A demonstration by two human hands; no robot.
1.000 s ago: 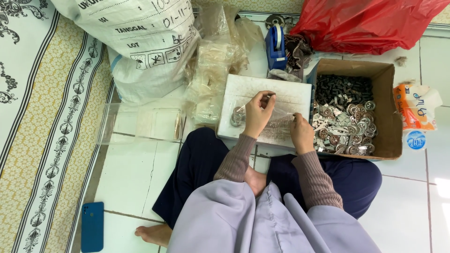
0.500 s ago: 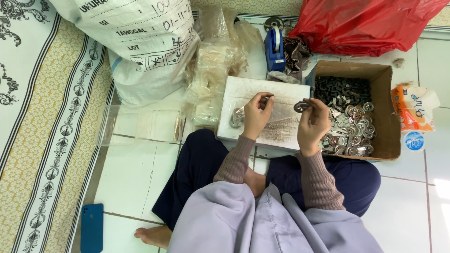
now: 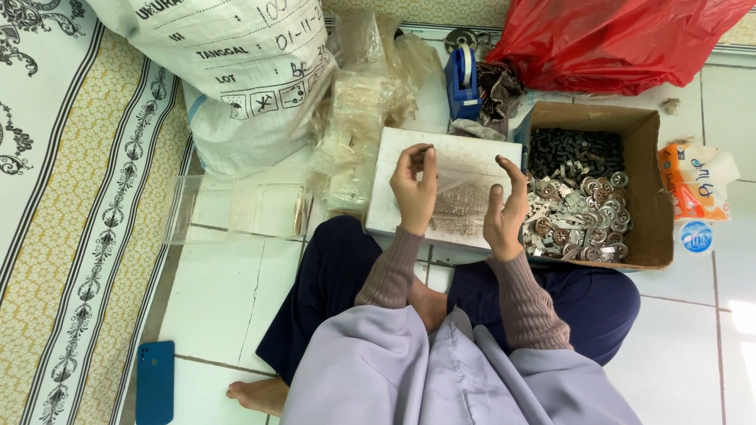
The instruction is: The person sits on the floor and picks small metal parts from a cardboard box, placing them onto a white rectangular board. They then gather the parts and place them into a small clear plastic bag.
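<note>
I sit cross-legged on a tiled floor. My left hand and my right hand are raised over a white board in front of my knees. Between them they hold a small clear plastic bag, the left pinching its top corner and the right at its other edge. A dark patch shows through the bag's lower part; I cannot tell whether it is inside the bag. Right of the board stands an open cardboard box with several round and flat metal parts.
A heap of clear plastic bags lies left of the board, with a large white sack behind it. A blue tape dispenser, a red plastic bag, an orange snack packet and a blue phone lie around.
My right hand lifted a round metal part out of the box and came over to the board. Both hands have left the board and now hold up the clear bag.
</note>
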